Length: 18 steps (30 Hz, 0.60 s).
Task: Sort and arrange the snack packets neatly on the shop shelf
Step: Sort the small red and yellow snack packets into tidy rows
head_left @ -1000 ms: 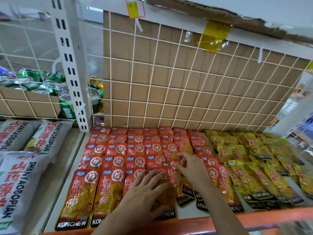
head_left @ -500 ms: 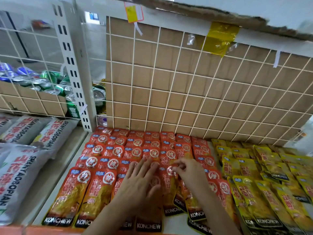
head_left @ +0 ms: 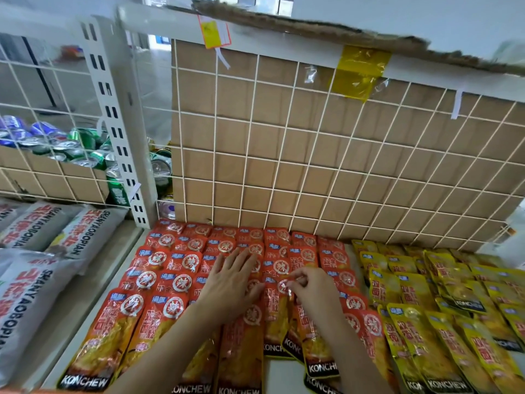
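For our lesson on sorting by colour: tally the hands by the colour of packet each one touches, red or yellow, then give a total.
Red packets: 2 (left hand lying flat on them, right hand pinching the top of one)
Yellow packets: 0
Total: 2 hands

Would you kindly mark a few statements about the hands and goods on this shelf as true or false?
1. The left hand lies flat on the red packets. True.
2. The yellow packets lie to the right of the red ones. True.
3. The right hand holds a yellow packet. False: it pinches one of the red packets.
4. The drink cans stand in front of the wire grid. False: they lie behind it.
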Each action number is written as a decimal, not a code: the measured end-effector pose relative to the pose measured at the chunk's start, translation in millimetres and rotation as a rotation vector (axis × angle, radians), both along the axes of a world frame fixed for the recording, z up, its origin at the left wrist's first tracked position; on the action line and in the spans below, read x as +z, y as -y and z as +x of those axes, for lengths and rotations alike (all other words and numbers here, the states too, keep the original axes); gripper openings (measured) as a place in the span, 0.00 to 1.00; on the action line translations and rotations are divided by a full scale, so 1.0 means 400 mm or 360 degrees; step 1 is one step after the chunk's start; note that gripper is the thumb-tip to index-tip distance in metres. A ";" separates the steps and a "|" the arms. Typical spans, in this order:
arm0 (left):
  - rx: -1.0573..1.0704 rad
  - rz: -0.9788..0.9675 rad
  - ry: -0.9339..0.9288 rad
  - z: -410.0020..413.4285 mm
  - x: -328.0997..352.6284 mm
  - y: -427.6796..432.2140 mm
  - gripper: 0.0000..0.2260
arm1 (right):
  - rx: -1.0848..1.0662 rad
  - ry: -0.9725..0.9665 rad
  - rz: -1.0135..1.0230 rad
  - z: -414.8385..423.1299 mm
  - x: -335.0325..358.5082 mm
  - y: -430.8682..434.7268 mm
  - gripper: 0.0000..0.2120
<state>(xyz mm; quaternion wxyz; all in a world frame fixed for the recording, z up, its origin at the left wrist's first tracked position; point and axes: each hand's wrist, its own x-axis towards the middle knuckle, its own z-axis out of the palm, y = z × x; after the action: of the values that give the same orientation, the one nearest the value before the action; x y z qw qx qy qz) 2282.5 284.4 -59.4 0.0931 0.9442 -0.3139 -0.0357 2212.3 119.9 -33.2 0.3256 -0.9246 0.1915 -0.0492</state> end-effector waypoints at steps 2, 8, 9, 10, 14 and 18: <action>0.0002 -0.0010 0.0010 -0.001 -0.006 -0.004 0.54 | 0.0000 -0.0016 -0.0006 0.003 0.001 0.002 0.06; 0.0006 -0.0084 -0.0001 0.000 -0.010 -0.006 0.53 | 0.0011 0.0008 0.0013 0.010 0.005 0.005 0.07; -0.0002 -0.0099 0.0005 0.000 -0.007 -0.006 0.53 | 0.0025 0.0005 0.0010 0.010 0.006 0.005 0.07; -0.0021 -0.0108 0.0016 -0.002 -0.004 -0.006 0.53 | 0.0044 0.0000 0.0006 0.009 0.008 0.006 0.07; -0.0157 -0.0164 0.0049 -0.017 0.008 -0.003 0.47 | 0.0086 -0.0005 -0.0002 0.008 0.010 0.014 0.07; -0.0252 -0.0180 0.0083 -0.030 0.007 0.005 0.37 | 0.0089 -0.0025 0.0029 0.008 0.005 0.020 0.08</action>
<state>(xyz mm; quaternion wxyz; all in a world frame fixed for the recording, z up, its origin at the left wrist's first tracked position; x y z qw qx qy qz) 2270.4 282.5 -56.4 0.1351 0.9103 -0.3912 -0.0006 2215.4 112.1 -31.0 0.3337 -0.9270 0.1686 -0.0311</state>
